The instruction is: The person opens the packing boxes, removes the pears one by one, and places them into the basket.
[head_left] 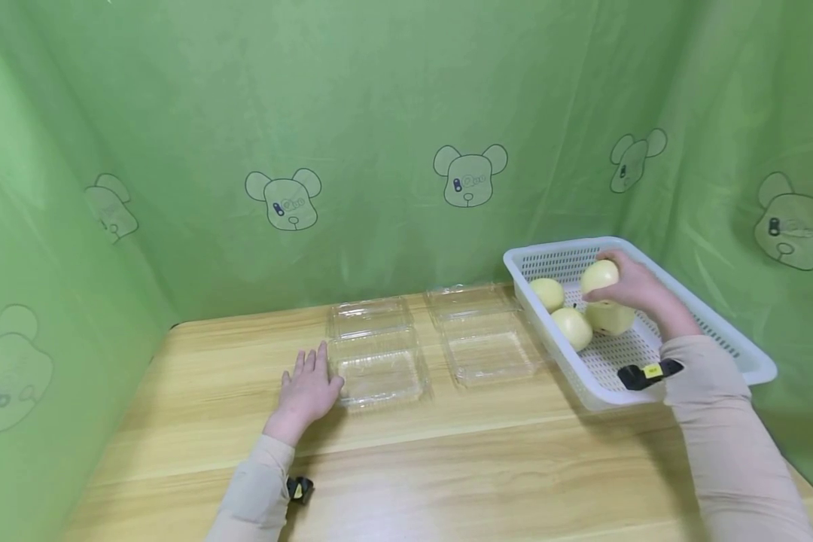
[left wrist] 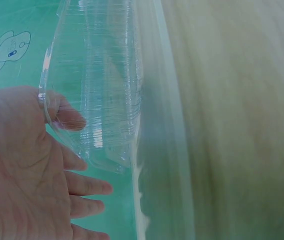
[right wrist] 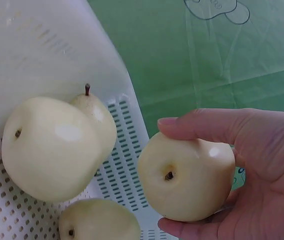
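Note:
My right hand [head_left: 635, 287] grips a pale yellow pear [right wrist: 184, 180], fingers and thumb round its sides. It holds this pear over the white plastic basket [right wrist: 94, 42], where several more pears [head_left: 572, 329] lie together; one shows its stem in the right wrist view. My left hand [head_left: 309, 388] is at the left side of an open clear plastic clamshell box [head_left: 379, 376]. Its fingers are spread and straight, and the thumb [left wrist: 69, 117] lies against the box's edge, seen partly through the plastic.
A second open clear clamshell box [head_left: 491, 355] stands between the first one and the basket. All of them are on a wooden table [head_left: 406, 467]. Green curtains [head_left: 379, 98] with bear-head drawings hang close behind the table and at both sides.

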The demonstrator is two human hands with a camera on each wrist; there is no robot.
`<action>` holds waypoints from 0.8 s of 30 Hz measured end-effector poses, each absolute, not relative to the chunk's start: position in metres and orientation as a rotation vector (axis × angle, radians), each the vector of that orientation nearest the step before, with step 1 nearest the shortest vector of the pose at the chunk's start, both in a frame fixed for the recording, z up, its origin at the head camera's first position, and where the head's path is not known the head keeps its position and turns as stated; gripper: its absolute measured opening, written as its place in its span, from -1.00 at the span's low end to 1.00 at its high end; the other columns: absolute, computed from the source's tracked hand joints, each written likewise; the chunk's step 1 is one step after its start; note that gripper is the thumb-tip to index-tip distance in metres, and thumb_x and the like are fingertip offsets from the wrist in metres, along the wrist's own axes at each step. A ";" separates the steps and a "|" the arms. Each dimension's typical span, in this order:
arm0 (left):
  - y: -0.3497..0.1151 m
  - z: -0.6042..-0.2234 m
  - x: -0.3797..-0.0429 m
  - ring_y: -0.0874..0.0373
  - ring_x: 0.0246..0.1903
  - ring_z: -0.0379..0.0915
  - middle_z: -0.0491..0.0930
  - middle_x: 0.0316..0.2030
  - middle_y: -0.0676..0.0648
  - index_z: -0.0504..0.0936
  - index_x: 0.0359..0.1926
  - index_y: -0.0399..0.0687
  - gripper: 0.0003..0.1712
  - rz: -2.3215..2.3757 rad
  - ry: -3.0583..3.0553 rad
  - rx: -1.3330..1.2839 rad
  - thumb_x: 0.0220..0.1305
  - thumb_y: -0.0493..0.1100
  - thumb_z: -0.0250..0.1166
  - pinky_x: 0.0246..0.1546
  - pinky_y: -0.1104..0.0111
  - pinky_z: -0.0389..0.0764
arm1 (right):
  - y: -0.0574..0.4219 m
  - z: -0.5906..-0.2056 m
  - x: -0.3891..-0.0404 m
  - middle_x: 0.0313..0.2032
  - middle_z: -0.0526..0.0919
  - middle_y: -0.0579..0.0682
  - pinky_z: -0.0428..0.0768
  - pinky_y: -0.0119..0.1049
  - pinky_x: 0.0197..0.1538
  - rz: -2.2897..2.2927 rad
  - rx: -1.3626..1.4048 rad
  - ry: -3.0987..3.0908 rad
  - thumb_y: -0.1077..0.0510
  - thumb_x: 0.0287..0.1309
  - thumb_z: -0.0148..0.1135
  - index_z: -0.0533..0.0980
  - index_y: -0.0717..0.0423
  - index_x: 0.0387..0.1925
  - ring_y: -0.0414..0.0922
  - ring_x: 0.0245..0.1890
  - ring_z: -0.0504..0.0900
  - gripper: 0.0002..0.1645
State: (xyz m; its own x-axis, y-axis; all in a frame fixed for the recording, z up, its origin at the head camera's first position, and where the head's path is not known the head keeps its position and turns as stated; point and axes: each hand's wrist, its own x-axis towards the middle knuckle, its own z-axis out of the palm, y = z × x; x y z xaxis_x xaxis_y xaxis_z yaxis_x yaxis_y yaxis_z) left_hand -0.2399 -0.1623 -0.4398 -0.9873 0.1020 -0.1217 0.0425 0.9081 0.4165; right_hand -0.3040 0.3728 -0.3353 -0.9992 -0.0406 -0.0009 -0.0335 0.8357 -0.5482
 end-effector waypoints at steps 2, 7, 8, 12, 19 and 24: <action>-0.162 -0.440 -0.240 -0.29 0.51 -0.28 -0.03 0.49 -0.35 -0.17 0.54 -0.17 -0.13 0.636 2.931 0.112 0.41 0.11 -0.06 0.42 -0.31 -0.15 | 0.374 -0.336 -0.305 0.18 0.25 0.58 0.45 0.35 0.06 -0.902 -0.068 3.003 0.10 -0.03 0.44 -0.03 0.43 0.40 0.45 0.06 0.39 0.14; -0.163 -0.440 -0.240 -0.29 0.51 -0.27 -0.02 0.49 -0.35 -0.17 0.54 -0.18 -0.13 0.634 2.934 0.114 0.41 0.11 -0.06 0.42 -0.32 -0.14 | 0.376 -0.337 -0.307 0.18 0.25 0.57 0.44 0.35 0.07 -0.884 -0.058 3.004 0.09 -0.02 0.43 -0.02 0.43 0.39 0.45 0.06 0.38 0.12; -0.163 -0.440 -0.240 -0.30 0.51 -0.27 -0.02 0.49 -0.35 -0.17 0.54 -0.18 -0.13 0.634 2.935 0.114 0.41 0.11 -0.06 0.42 -0.32 -0.14 | 0.376 -0.337 -0.307 0.17 0.26 0.57 0.44 0.35 0.07 -0.879 -0.053 3.003 0.09 -0.02 0.43 -0.02 0.42 0.39 0.45 0.06 0.38 0.12; -0.162 -0.441 -0.241 -0.29 0.51 -0.27 -0.02 0.49 -0.35 -0.17 0.54 -0.17 -0.12 0.637 2.933 0.113 0.41 0.12 -0.06 0.42 -0.32 -0.14 | 0.378 -0.340 -0.309 0.19 0.24 0.57 0.40 0.36 0.11 -0.866 -0.047 2.995 0.08 -0.03 0.44 -0.03 0.45 0.39 0.45 0.08 0.35 0.15; -0.162 -0.441 -0.241 -0.29 0.51 -0.24 0.00 0.49 -0.35 -0.17 0.54 -0.18 -0.12 0.642 2.938 0.115 0.40 0.12 -0.06 0.41 -0.33 -0.13 | 0.383 -0.350 -0.310 0.09 0.31 0.53 0.49 0.25 0.02 -0.843 -0.051 2.950 0.06 -0.05 0.45 0.04 0.49 0.30 0.40 0.03 0.39 0.08; -0.163 -0.441 -0.240 -0.31 0.51 -0.23 0.01 0.48 -0.36 -0.17 0.54 -0.18 -0.12 0.637 2.942 0.115 0.40 0.12 -0.06 0.41 -0.33 -0.12 | 0.384 -0.354 -0.310 0.06 0.32 0.49 0.56 0.10 -0.08 -0.830 -0.031 2.933 0.03 -0.06 0.45 0.06 0.47 0.28 0.35 0.00 0.42 0.07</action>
State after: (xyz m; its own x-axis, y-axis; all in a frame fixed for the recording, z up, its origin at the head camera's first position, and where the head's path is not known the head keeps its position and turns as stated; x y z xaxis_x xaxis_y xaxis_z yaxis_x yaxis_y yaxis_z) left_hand -0.2402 -0.1632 -0.4410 -0.9887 0.1018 -0.1097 0.0473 0.9081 0.4160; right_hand -0.3105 0.3842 -0.3542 -0.9954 -0.0451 -0.0845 0.0059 0.8518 -0.5238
